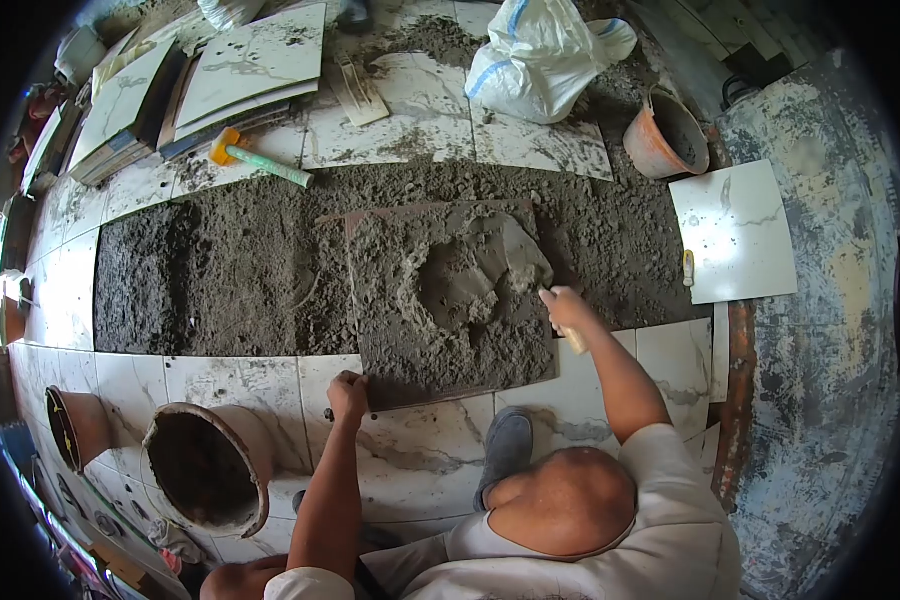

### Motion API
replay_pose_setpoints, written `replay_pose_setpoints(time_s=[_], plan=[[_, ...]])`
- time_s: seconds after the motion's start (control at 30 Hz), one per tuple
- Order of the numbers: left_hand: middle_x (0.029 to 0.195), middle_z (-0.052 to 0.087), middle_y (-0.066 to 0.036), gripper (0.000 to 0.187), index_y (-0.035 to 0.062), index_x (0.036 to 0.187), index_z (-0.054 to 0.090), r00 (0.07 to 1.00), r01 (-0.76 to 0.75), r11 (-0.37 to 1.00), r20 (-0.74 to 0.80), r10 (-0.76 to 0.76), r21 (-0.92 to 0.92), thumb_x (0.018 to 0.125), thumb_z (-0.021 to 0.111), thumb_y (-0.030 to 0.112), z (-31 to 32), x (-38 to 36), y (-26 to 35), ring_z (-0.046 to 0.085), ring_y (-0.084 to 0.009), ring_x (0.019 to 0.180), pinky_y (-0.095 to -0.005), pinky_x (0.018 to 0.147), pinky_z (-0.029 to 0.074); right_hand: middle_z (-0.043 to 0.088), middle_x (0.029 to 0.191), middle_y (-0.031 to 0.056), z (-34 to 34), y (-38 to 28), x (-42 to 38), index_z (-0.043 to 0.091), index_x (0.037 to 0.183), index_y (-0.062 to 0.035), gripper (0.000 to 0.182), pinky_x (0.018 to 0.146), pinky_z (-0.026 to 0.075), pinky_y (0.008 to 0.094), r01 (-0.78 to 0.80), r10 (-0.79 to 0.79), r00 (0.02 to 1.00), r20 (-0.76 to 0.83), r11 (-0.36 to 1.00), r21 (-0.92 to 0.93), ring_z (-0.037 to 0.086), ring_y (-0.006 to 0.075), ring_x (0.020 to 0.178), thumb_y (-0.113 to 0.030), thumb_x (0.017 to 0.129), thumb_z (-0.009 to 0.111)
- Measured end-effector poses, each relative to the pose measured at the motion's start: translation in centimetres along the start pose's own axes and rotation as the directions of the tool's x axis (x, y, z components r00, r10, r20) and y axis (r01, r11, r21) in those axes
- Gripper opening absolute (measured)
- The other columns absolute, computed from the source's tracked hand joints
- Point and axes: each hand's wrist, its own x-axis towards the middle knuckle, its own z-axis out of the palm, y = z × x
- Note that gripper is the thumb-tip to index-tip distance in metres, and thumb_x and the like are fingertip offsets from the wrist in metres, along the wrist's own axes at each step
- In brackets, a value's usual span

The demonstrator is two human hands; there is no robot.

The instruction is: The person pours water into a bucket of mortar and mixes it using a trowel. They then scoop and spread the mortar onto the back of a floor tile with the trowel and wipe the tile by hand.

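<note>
A large square tile (450, 385) lies tilted over the mortar bed, its upper face coated in wet grey mortar. My left hand (348, 396) is closed at its near left corner, fingers curled on the edge. My right hand (570, 308) grips the handle of a trowel (523, 252) whose blade rests in the wet mortar on the tile. Beside the blade, the mortar forms a ring around a smoother hollow. Under and around the tile, a strip of rough, crumbly mortar (240, 260) fills the gap between rows of laid marble-look tiles.
A yellow-headed mallet (226, 146) lies at the far edge by stacked tiles (255, 70). White sacks (540, 65) and a bucket (665, 138) stand at the back right. A loose tile (738, 235) is at right. Near left are a large bucket (260, 440) and a smaller bucket (88, 425).
</note>
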Motion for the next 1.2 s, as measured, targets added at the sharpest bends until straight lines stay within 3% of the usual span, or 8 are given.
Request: replay_pose_setpoints(time_s=[0.13, 0.27, 0.33, 0.4, 0.53, 0.67, 0.97, 1.2], plan=[[0.071, 0.066, -0.016, 0.017, -0.0043, 0.081, 0.066, 1.000, -0.012, 1.000, 0.003, 0.012, 0.007, 0.077, 0.068, 0.012, -0.1, 0.0, 0.2, 0.063, -0.0256, 0.065, -0.0370, 0.066, 0.048, 0.051, 0.060, 0.0068, 1.4, 4.8, -2.4, 0.050, 0.087, -0.0017, 0.037, 0.040, 0.042, 0.0352, -0.050, 0.030, 0.994, 0.101, 0.979, 0.197, 0.051, 0.0179, 0.045, -0.037, 0.096, 0.049], [0.070, 0.066, -0.016, 0.017, -0.0041, 0.081, 0.066, 1.000, -0.012, 1.000, 0.001, 0.012, -0.016, 0.077, 0.068, 0.012, -0.1, 0.1, 0.0, 0.063, -0.0262, 0.065, -0.0375, 0.066, 0.048, 0.050, 0.057, 0.0072, 0.6, 4.9, -7.5, 0.049, 0.083, -0.0025, 0.036, 0.039, 0.042, 0.0342, -0.091, 0.074, 0.992, 0.101, 0.981, 0.171, 0.048, 0.0184, 0.040, -0.036, 0.096, 0.049], [0.070, 0.066, -0.017, 0.017, -0.0034, 0.079, 0.066, 1.000, 0.003, 1.000, 0.002, -0.003, -0.027, 0.077, 0.068, 0.013, 0.1, 0.0, -0.2, 0.063, -0.0268, 0.066, -0.0377, 0.067, 0.048, 0.049, 0.058, 0.0049, 0.9, 4.2, -9.6, 0.047, 0.077, -0.0071, 0.036, 0.039, 0.041, 0.0324, -0.111, 0.030, 0.979, 0.201, 0.909, 0.403, 0.046, 0.0163, 0.039, -0.038, 0.095, 0.049], [0.070, 0.066, -0.017, 0.017, -0.0028, 0.079, 0.066, 0.999, -0.048, 0.999, -0.012, 0.048, -0.023, 0.077, 0.068, 0.014, 0.1, 0.0, -0.4, 0.063, -0.0274, 0.066, -0.0380, 0.067, 0.048, 0.049, 0.058, 0.0032, 2.1, 3.1, -9.5, 0.047, 0.080, -0.0100, 0.039, 0.041, 0.041, 0.0315, -0.143, -0.017, 0.935, 0.354, 0.896, 0.421, 0.049, 0.0144, 0.045, -0.046, 0.094, 0.049], [0.071, 0.066, -0.017, 0.017, -0.0025, 0.080, 0.067, 1.000, -0.012, 1.000, -0.005, 0.012, -0.029, 0.077, 0.068, 0.014, 0.3, 0.1, -0.4, 0.064, -0.0278, 0.066, -0.0377, 0.067, 0.048, 0.050, 0.061, 0.0021, 9.0, -0.1, -8.6, 0.046, 0.081, -0.0099, 0.039, 0.042, 0.043, 0.0317, -0.272, 0.066, 0.842, 0.535, 0.909, 0.315, 0.049, 0.0131, 0.047, -0.046, 0.093, 0.049], [0.070, 0.067, -0.016, 0.017, -0.0014, 0.080, 0.068, 0.999, 0.005, 0.999, -0.032, -0.006, -0.039, 0.078, 0.068, 0.016, 0.1, -0.3, -0.2, 0.064, -0.0264, 0.066, -0.0370, 0.066, 0.049, 0.049, 0.061, 0.0018, 11.5, -3.1, -10.3, 0.045, 0.080, -0.0099, 0.037, 0.042, 0.043, 0.0321, -0.186, -0.002, 0.812, 0.583, 0.947, 0.261, 0.049, 0.0128, 0.048, -0.044, 0.094, 0.050], [0.072, 0.067, -0.017, 0.019, 0.0011, 0.081, 0.069, 0.997, 0.068, 0.994, -0.014, -0.070, -0.085, 0.077, 0.070, 0.019, 0.5, 0.1, -0.6, 0.065, -0.0287, 0.068, -0.0382, 0.067, 0.049, 0.050, 0.063, 0.0031, 7.6, -6.6, -10.9, 0.051, 0.090, -0.0043, 0.034, 0.039, 0.043, 0.0294, -0.090, 0.009, 0.953, 0.303, 0.964, 0.252, 0.049, 0.0131, 0.045, -0.038, 0.095, 0.051], [0.070, 0.067, -0.017, 0.018, 0.0021, 0.081, 0.069, 0.996, 0.088, 0.994, -0.012, -0.089, -0.067, 0.077, 0.070, 0.020, 0.4, -0.1, -0.1, 0.065, -0.0296, 0.068, -0.0397, 0.067, 0.050, 0.048, 0.061, 0.0040, 9.4, -9.9, -5.0, 0.044, 0.080, -0.0069, 0.037, 0.040, 0.042, 0.0315, -0.015, 0.017, 0.824, 0.567, 1.000, -0.008, 0.049, 0.0136, 0.047, -0.040, 0.096, 0.048]])
